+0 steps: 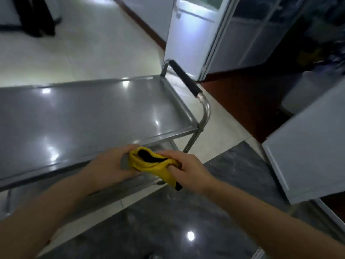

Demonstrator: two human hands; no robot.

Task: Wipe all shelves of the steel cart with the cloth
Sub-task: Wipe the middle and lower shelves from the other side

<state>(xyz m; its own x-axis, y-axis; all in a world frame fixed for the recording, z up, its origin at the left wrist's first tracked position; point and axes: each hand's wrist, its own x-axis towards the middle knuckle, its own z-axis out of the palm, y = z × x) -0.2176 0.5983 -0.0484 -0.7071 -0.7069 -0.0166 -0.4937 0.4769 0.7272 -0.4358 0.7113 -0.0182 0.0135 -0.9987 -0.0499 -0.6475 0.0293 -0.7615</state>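
Left hand: curled around the left end of the cloth, fingers pinching it.
Right hand: closed on the cloth's right end, fingers tucked into a fold.
Cloth: yellow with a dark patch, bunched between both hands, just over the cart's near edge.
Top shelf: bare, shiny steel, stretching off to 10 o'clock from the hands.
Handle: black grip on a bent steel tube, up at 1 o'clock.
Lower shelf: partly seen beneath the hands.
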